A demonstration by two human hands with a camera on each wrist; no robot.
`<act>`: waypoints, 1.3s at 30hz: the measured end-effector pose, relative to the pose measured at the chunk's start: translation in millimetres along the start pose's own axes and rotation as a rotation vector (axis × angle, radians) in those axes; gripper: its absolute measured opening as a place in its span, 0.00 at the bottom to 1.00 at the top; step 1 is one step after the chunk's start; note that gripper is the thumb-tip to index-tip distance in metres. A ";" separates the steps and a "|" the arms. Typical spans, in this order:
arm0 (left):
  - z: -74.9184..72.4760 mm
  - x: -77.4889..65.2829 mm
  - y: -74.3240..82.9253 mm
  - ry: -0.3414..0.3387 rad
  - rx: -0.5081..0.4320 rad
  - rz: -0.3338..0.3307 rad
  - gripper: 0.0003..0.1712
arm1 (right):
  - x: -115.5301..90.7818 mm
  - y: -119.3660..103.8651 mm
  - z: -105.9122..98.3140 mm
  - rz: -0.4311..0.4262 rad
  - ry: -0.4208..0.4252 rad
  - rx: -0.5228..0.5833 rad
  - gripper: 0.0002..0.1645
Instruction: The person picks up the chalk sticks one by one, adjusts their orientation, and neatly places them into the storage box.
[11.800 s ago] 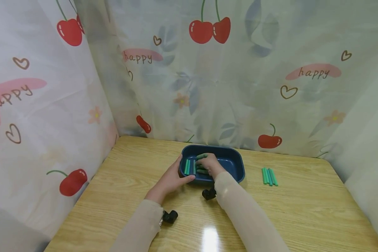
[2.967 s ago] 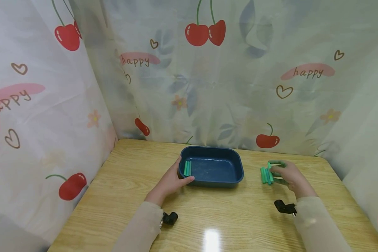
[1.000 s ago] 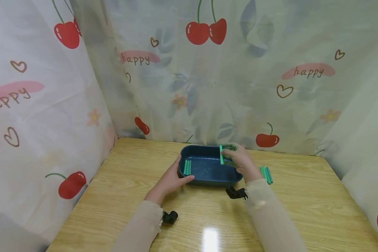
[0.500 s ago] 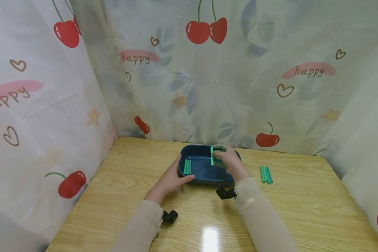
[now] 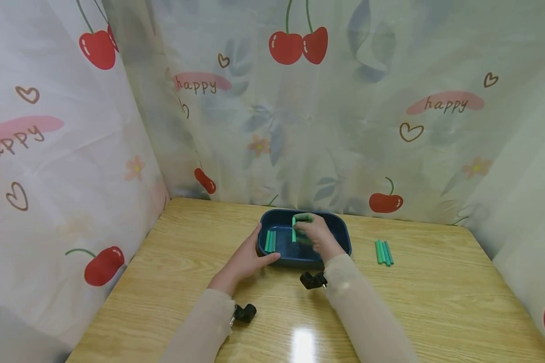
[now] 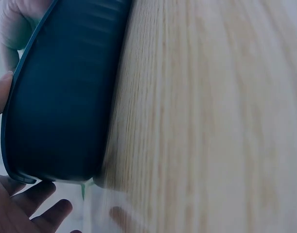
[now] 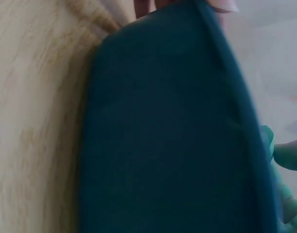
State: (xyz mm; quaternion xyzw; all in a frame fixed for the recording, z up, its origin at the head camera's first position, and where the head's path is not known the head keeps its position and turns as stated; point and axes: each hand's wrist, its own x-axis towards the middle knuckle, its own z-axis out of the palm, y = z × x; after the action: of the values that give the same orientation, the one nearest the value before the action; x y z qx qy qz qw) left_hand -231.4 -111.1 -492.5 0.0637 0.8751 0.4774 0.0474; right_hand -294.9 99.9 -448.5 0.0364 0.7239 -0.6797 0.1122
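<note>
Right hand (image 5: 315, 234) tight on one stick (image 5: 293, 237), left hand (image 5: 247, 259) round one tray (image 5: 295, 262) of three sticks (image 5: 270, 242)

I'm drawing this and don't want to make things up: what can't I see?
Head view: part of the inside of the box, hidden behind the right hand.
Head view: any writing on the sticks outside the box, too small to tell.
Left wrist view: the sticks inside the box, hidden by its wall.
Right wrist view: part of the right hand, cut off by the right edge.
</note>
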 end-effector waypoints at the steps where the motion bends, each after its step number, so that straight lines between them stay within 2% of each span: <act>1: 0.0 -0.3 0.0 0.000 0.003 -0.002 0.63 | 1.4 1.7 1.6 0.005 -0.003 0.006 0.24; 16: 1.5 0.0 0.0 -0.003 0.001 -0.011 0.63 | 14.8 19.2 19.5 0.069 -0.015 -0.053 0.21; 39: -0.5 -0.5 0.3 -0.008 -0.002 -0.005 0.64 | 22.2 21.8 30.9 0.127 -0.027 -0.171 0.17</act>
State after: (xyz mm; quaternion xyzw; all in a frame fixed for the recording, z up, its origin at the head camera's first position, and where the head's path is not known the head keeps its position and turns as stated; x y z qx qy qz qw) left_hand -230.9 -111.4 -492.0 0.0634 0.8747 0.4778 0.0520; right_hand -308.5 68.6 -476.1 0.0630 0.7738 -0.6076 0.1675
